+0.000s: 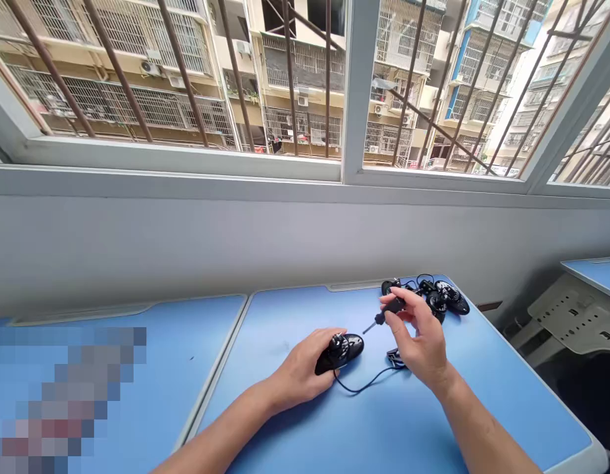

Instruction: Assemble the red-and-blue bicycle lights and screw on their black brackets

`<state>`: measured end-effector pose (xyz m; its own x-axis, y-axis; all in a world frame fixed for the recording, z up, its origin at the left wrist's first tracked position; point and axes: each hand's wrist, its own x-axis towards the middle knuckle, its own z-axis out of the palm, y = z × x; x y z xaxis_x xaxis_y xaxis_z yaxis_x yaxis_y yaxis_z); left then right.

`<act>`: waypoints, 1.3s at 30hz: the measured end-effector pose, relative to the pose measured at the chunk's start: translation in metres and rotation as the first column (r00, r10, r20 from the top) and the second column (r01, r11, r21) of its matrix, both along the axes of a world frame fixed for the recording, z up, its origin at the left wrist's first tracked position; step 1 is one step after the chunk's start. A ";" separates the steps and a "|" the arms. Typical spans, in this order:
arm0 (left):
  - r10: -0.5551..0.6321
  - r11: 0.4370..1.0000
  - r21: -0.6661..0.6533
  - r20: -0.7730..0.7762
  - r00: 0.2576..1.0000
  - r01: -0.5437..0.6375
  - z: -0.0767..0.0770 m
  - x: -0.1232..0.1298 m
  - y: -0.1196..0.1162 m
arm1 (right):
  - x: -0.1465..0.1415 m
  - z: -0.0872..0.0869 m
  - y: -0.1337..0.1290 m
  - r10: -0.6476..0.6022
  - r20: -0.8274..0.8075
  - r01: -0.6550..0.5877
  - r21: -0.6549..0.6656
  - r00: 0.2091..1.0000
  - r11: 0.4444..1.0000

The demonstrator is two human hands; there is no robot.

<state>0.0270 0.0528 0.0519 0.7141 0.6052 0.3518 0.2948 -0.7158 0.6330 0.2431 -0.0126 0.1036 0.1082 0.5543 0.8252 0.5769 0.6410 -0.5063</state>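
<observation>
We had the left hand (307,365) clamped on a black gadget (352,345), thumb on the near side, fingers over the far side, so the gadget sat within that grip and to the left of the right hand (423,342). We pinched a black screwdriver (392,308) between right thumb and fingers, shaft slanting down-left, tip just beside the gadget's right end; we couldn't tell whether it touched. Hands were apart. Our left forearm ran in from lower left, nearly flat; the right from lower right, wrist bent, hand raised. A thin cable (355,393) curved from the gadget towards a black clip (394,357) beside the right hand. More black gadgets (456,299) lay at the far right corner of the blue desk (364,438).
</observation>
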 end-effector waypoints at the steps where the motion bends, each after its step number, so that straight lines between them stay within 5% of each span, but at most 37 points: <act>1: -0.002 1.000 -0.001 0.011 1.000 0.002 -0.002 -0.001 0.000 | -0.003 0.000 -0.002 0.012 0.027 -0.012 0.009 1.000 1.000; 15: 0.000 0.997 -0.081 0.067 0.998 0.006 0.003 -0.001 0.000 | -0.012 -0.008 -0.010 0.034 0.107 -0.024 -0.095 0.994 0.995; 39: 0.007 0.995 -0.103 0.061 0.998 -0.001 0.004 -0.001 0.001 | -0.013 -0.013 -0.002 0.005 0.116 0.001 -0.057 0.993 0.998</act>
